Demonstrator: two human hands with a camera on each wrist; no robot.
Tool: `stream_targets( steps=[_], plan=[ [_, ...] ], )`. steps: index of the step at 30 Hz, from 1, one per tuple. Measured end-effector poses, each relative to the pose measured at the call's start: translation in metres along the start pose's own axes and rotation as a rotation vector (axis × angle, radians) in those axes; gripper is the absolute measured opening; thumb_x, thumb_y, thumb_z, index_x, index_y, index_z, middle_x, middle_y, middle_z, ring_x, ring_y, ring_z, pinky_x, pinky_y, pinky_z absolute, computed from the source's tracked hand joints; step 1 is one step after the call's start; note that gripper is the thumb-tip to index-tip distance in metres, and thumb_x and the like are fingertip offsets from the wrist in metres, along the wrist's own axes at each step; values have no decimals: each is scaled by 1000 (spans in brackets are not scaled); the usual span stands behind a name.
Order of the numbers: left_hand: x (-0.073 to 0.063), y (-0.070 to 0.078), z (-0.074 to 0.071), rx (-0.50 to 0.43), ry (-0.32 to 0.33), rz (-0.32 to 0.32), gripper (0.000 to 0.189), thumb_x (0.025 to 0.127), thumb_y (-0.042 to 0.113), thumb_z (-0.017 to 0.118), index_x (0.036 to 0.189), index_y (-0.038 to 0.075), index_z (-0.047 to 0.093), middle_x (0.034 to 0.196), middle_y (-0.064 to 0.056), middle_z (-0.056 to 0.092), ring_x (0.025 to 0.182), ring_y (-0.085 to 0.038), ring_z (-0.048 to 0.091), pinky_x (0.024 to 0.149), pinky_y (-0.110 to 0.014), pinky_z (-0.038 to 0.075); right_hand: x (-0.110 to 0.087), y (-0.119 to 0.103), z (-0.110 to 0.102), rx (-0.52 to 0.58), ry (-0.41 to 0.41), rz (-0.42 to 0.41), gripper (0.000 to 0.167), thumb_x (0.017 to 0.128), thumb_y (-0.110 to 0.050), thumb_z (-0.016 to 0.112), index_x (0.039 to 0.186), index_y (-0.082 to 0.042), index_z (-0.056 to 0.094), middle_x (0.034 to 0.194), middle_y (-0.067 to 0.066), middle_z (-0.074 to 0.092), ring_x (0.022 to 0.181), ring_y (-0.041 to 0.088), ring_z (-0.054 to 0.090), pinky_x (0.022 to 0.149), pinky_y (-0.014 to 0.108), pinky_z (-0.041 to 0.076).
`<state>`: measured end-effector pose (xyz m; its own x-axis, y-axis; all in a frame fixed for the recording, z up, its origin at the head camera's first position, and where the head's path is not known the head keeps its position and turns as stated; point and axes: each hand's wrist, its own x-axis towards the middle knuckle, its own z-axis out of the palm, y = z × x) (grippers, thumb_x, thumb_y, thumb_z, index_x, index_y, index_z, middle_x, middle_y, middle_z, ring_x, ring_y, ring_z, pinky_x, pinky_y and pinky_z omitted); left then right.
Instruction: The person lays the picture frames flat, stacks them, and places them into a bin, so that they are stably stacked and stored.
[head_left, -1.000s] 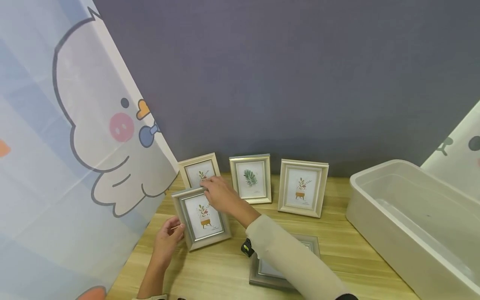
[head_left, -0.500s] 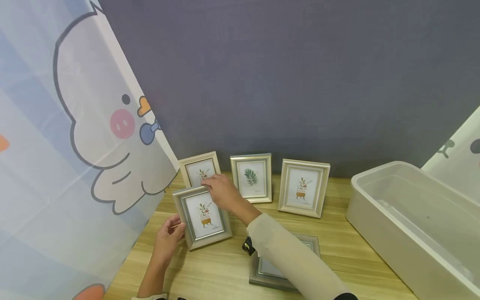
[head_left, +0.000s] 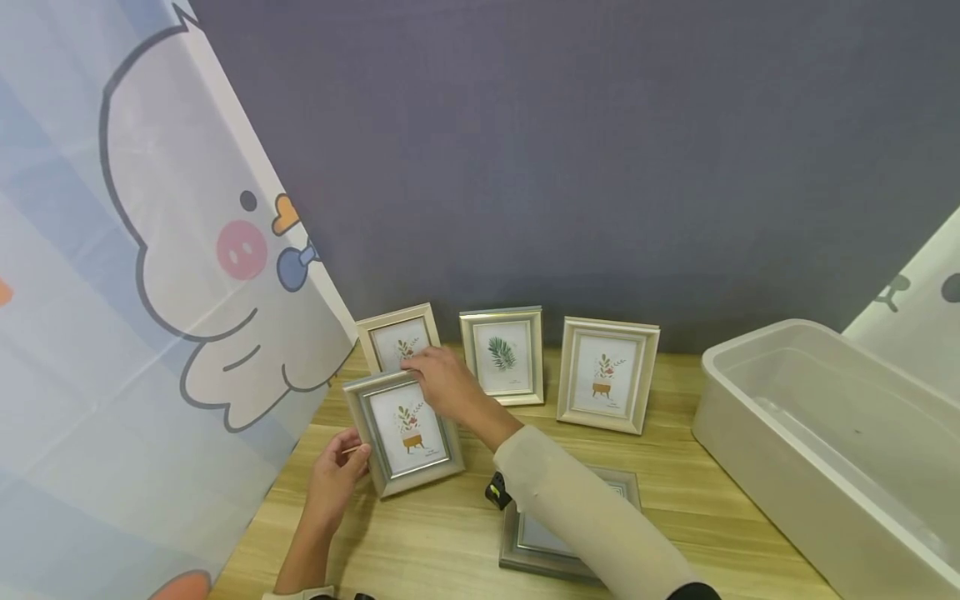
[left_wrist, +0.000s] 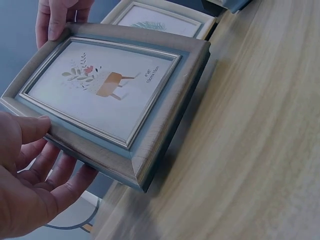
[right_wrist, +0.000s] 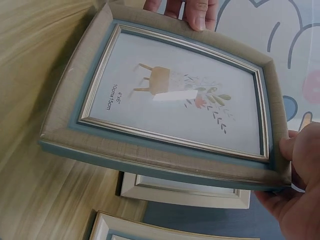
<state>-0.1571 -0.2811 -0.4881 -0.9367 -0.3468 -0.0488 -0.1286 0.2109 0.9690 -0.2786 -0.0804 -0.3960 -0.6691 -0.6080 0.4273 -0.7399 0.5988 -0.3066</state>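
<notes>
Largest in front of you is the dark grey backdrop (head_left: pixel 570 150), with a pale blue-and-white curtain printed with a cartoon animal (head_left: pixel 187 325) on its left. Below them spreads the yellowish wood-grain table (head_left: pixel 427 542), and at its right side sits a long off-white bin with rounded corners (head_left: pixel 780 458). Your light beige right sleeve (head_left: pixel 585 517) crosses above a grey-brown rectangular frame (head_left: pixel 532 554) lying flat and partly hidden beneath it. The greyish-beige rectangular picture frame with silver inner trim (head_left: pixel 408 433) is between your hands at the left of the table, leaning back, its potted-plant print facing you; you cannot tell from here whether its bottom edge touches the wood. Behind it, three frames stand along the backdrop: a cream one with a plant print (head_left: pixel 396 340), partly covered by the held frame and your hand, a pale one with gold edging and a green leaf print (head_left: pixel 502 357), and a cream one with a potted-plant print (head_left: pixel 607 375). Your right hand (head_left: pixel 448 385) pinches the held frame's top edge; your left hand (head_left: pixel 337 475) grips its left side, thumb in front and fingers behind. A small black wrist device (head_left: pixel 497 492) shows at your right cuff.
</notes>
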Motion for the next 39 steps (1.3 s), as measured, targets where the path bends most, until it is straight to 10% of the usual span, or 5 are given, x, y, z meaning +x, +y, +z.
stream_targets(
  steps=[11, 17, 23, 39],
  plan=[
    [-1, 10, -1, 2, 24, 63, 35, 102, 5, 59, 135, -3, 53, 109, 5, 61, 93, 3, 62, 81, -18, 58, -1, -3, -13, 45, 24, 6, 26, 103, -16, 59, 125, -20, 73, 121, -3, 73, 111, 19, 66, 100, 29, 52],
    [-3, 16, -2, 53, 36, 114, 36, 102, 5, 59, 136, -3, 54, 117, -8, 63, 93, 6, 61, 80, -17, 57, -12, -3, -25, 101, 23, 13, 27, 103, -16, 60, 127, -20, 72, 122, -3, 73, 113, 19, 64, 101, 31, 53],
    [-5, 27, -1, 109, 32, 209, 38, 101, 5, 62, 137, -4, 56, 126, -24, 63, 97, 7, 59, 81, -13, 54, -27, 6, -36, 141, 65, -9, 26, 103, -15, 61, 126, -17, 73, 121, 0, 73, 113, 20, 66, 99, 35, 54],
    [-10, 54, 18, 356, 32, 505, 31, 96, 4, 68, 127, 0, 65, 121, -13, 69, 102, -8, 64, 81, -19, 57, -77, 37, -66, 204, 42, 19, 32, 100, -13, 65, 132, -15, 68, 123, 2, 70, 92, 13, 63, 78, 32, 53]
  ],
)
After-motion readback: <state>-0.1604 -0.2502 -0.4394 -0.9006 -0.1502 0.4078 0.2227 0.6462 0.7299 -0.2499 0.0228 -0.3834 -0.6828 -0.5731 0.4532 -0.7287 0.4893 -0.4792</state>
